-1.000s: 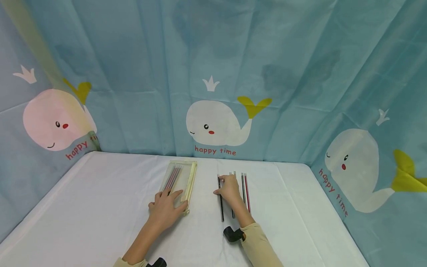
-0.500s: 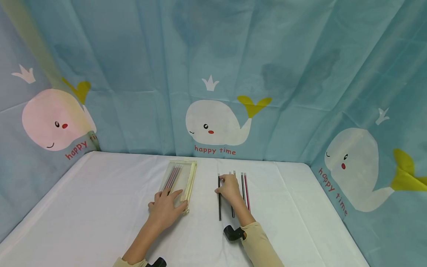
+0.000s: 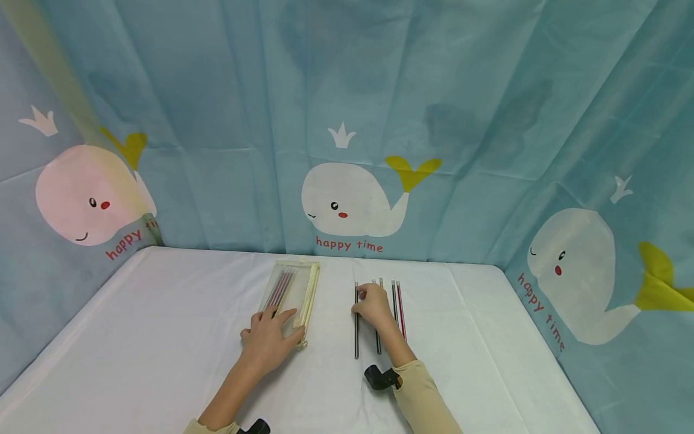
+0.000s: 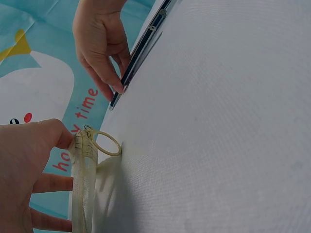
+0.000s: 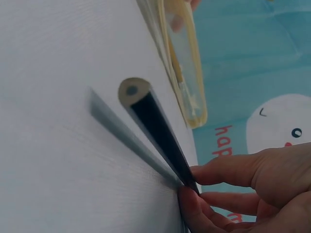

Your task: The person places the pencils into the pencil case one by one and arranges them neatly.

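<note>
A long black wooden pencil (image 5: 163, 131) is pinched by the right fingers (image 5: 226, 169), its flat near end tipped up off the white counter (image 3: 135, 337). More dark pencils (image 3: 378, 343) and one red pencil (image 3: 401, 310) lie to its right. Left of it lies a see-through pouch (image 3: 313, 286) with pale yellow edges, thin pencils (image 3: 282, 286) inside.

Glossy wooden pencil (image 5: 165, 143), smooth clear plastic pouch (image 3: 300, 284), matt woven cloth (image 3: 461, 349)

A creased teal-blue fabric curtain (image 3: 244, 108), printed with pale, yellow-tailed whales (image 3: 347, 196) and red "happy time" lettering (image 3: 349, 245), hangs behind and beside a white cloth-covered table (image 3: 477, 343). A yellowish band (image 3: 54, 60) slants down the left; faint darker patches (image 3: 466, 123) mottle the back.
</note>
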`<state>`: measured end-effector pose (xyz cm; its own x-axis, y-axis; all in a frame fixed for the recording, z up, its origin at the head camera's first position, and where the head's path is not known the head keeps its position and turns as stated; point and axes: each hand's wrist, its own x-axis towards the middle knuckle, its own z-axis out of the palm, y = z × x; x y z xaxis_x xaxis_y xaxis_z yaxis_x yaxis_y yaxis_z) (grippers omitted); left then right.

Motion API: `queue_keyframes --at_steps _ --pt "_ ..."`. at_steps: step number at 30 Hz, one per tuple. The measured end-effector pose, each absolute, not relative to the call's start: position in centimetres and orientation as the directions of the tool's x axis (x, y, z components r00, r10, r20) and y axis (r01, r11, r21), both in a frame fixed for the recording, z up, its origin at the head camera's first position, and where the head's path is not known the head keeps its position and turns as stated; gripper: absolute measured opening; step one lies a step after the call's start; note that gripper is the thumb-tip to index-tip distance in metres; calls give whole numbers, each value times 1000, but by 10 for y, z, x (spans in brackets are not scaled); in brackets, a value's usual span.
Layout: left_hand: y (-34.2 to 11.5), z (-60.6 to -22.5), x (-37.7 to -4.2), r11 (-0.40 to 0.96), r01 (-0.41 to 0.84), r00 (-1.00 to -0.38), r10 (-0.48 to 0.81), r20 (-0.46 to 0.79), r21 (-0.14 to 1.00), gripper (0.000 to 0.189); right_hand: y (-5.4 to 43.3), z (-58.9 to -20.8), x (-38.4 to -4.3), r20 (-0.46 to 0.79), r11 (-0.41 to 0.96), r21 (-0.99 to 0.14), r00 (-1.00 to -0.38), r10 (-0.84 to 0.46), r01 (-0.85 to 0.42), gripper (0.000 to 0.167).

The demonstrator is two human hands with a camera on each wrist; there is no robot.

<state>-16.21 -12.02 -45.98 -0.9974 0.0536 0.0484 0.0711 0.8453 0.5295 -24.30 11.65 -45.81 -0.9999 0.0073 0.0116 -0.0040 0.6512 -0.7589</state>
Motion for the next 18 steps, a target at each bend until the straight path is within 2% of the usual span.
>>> queue_keyframes --at_steps 10,18 --pt "-120 -460 -162 846 72 -997 54 49 528 52 119 -455 -241 -52 547 -836 -999 12 49 43" --pt "-120 -460 -162 845 75 -997 56 51 530 52 120 -457 -241 -62 527 -847 -998 19 63 40"
